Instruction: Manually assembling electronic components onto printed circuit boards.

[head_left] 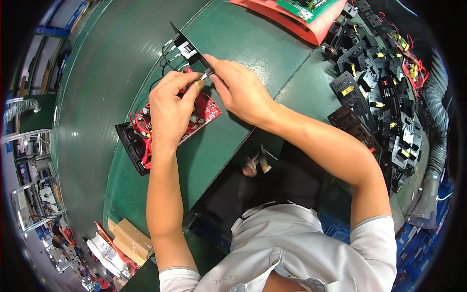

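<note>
A black panel (195,57) with a socket and wired terminals is tilted up above the green bench. My right hand (241,90) grips its near end between thumb and fingers. At that same end my left hand (171,100) pinches a small, light-coloured wire connector (205,76) against the panel; whether it is seated I cannot tell. Black wires (165,61) loop from the panel's terminals down behind my left hand. Under both hands lies a red circuit board (210,111) with round components, joined to a black end panel (134,148) by red wires. My left hand and wrist hide part of the board.
Many black panels (355,90) with yellow and red parts are piled at the right. A red foam sheet (287,19) carries a green circuit board (321,6) at the far edge. A cardboard box (130,238) stands at lower left. A ribbed duct (434,126) runs down the right side.
</note>
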### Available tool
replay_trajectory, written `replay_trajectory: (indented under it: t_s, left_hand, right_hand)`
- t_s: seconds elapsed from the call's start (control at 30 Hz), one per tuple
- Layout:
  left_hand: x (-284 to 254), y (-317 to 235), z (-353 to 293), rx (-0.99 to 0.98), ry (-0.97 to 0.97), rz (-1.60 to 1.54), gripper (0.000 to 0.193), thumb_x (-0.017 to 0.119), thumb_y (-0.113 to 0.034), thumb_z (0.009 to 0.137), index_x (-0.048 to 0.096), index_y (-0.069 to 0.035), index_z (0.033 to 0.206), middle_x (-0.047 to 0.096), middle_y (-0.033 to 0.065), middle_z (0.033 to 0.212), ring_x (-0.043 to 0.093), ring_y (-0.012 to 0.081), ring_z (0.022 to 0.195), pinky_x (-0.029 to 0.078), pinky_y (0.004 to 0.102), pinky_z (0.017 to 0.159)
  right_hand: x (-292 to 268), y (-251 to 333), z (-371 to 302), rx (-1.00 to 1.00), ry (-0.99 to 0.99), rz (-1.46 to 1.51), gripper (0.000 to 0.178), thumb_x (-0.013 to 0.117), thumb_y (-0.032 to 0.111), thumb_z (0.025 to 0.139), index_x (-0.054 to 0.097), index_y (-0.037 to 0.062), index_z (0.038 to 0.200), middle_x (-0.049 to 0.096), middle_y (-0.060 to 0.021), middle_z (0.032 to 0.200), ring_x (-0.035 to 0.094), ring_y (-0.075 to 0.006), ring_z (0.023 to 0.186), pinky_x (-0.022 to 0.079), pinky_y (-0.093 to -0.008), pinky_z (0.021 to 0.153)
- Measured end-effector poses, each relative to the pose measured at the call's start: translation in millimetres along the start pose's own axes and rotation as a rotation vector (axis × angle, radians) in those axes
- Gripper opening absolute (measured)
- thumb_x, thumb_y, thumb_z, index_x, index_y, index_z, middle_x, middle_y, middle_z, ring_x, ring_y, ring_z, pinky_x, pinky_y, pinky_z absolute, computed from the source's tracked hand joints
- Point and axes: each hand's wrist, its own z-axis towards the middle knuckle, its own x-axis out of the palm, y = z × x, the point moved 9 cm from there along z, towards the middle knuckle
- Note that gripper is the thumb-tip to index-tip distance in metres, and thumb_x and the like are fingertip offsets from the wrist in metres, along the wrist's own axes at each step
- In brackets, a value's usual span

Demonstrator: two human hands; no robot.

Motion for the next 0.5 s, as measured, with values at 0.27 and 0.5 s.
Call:
replay_trajectory:
  t_s: [0.27,0.5]
  left_hand:
    - [0.7,1.7,-0.1,-0.020,0.022,0.032,0.016,0.071,-0.002,0.086,0.073,0.004,0.101,0.064,0.0047,0.083,0.056,0.0090,0.067,0.044,0.0249,0.062]
    - [-0.1,-5.0,0.0,0.022,-0.003,0.088,0.016,0.072,-0.003,0.083,0.073,0.002,0.098,0.065,0.0086,0.081,0.059,0.0159,0.068,0.046,0.0291,0.063]
  right_hand:
    - [1.0,1.9,0.0,-0.010,0.031,-0.052,0.040,0.058,0.000,0.089,0.054,-0.0072,0.128,0.067,-0.0199,0.101,0.063,-0.0373,0.089,0.052,-0.0455,0.079]
    - [-0.2,2.9,-1.6,-0.013,0.010,-0.042,0.041,0.058,0.002,0.092,0.054,-0.0031,0.132,0.065,-0.0198,0.095,0.062,-0.0380,0.087,0.051,-0.0445,0.077]
